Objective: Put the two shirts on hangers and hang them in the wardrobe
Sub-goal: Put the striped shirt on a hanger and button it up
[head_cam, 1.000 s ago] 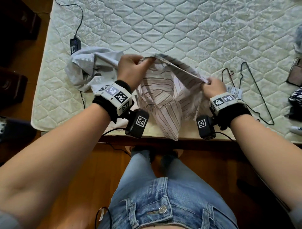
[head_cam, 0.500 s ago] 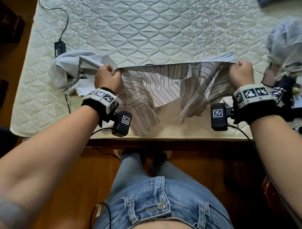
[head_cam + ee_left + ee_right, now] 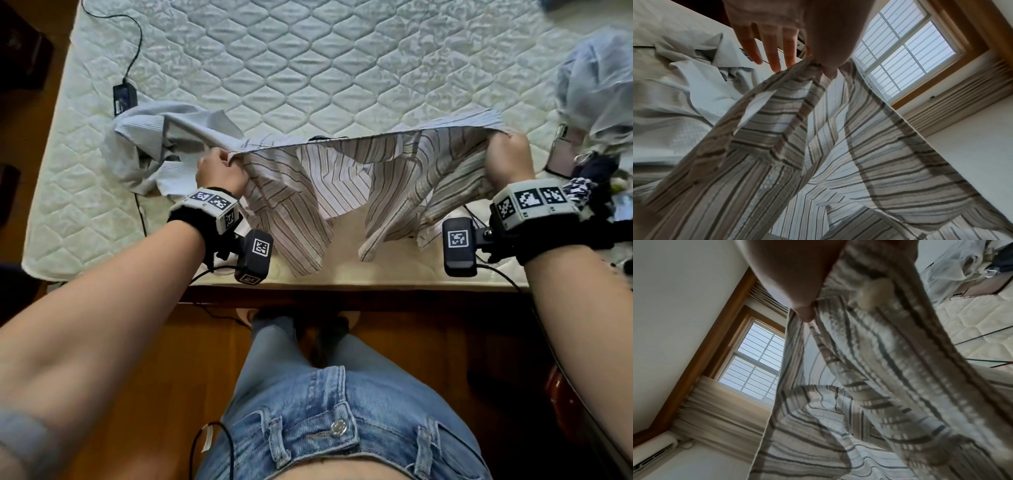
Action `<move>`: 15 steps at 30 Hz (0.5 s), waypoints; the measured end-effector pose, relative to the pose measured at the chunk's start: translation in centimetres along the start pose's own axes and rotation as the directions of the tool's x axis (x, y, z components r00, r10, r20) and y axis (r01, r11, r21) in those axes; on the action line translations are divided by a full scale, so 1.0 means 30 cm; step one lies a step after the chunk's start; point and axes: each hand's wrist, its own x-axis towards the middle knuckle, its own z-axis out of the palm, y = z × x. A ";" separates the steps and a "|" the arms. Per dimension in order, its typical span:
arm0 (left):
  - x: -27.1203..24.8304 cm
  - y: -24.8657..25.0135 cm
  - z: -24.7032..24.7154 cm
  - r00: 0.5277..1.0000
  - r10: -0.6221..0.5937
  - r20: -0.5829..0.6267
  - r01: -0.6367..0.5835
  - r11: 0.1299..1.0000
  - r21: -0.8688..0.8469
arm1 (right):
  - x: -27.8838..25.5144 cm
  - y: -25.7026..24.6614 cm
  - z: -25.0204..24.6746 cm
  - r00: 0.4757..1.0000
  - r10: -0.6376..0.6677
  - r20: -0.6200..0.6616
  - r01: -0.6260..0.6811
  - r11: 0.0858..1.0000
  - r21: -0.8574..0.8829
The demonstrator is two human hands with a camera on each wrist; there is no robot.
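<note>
Only the wrist views show the window (image 3: 906,53).

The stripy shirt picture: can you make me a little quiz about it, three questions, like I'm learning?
1. True or false: the striped shirt lies flat on the mattress.
2. How does the left hand hold it? A) thumb and forefinger pinch, other fingers straight B) flat palm C) not touching
3. Fill in: the other shirt, the pale blue shirt, lies crumpled beside the ___ hand.

Key:
1. False: both hands hold it up, the right hand gripping the other end.
2. A
3. left
</note>
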 end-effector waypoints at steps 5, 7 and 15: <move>-0.032 -0.019 -0.029 0.993 0.027 0.116 0.002 0.971 -0.239 | 0.000 0.033 0.007 0.998 0.056 -0.006 -0.054 0.990 0.126; -0.049 -0.016 -0.052 0.979 0.018 0.204 0.045 0.953 -0.299 | -0.005 0.036 0.006 0.998 0.057 -0.016 -0.054 0.982 0.180; -0.115 0.003 -0.127 0.864 0.167 0.474 0.028 0.926 -0.376 | -0.148 0.002 0.088 1.000 0.010 -0.021 -0.007 0.989 0.149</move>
